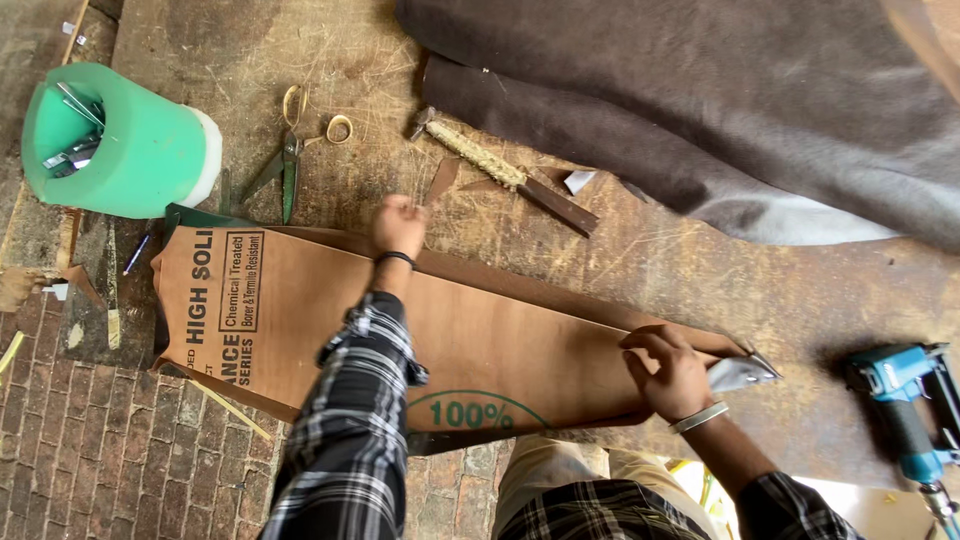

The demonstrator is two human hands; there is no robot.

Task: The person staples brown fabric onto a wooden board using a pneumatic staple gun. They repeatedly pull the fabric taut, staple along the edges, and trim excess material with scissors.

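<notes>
A long brown plywood sheet (300,320) with dark printing lies across a worn wooden surface. My left hand (399,226), a black band on its wrist, is closed on the sheet's far edge. At the sheet's right end my right hand (668,374), wearing a silver bangle, grips a flat metal blade (745,371) whose tip pokes out past the corner of the sheet. Both arms wear plaid sleeves.
A green plastic tub (125,145) with metal bits lies at the top left, with scissors (290,150) beside it. A rope-wrapped tool (505,175) rests past the sheet. Dark brown material (720,100) covers the top right. A blue nail gun (905,405) lies at the right. Brick floor (110,450) shows at the lower left.
</notes>
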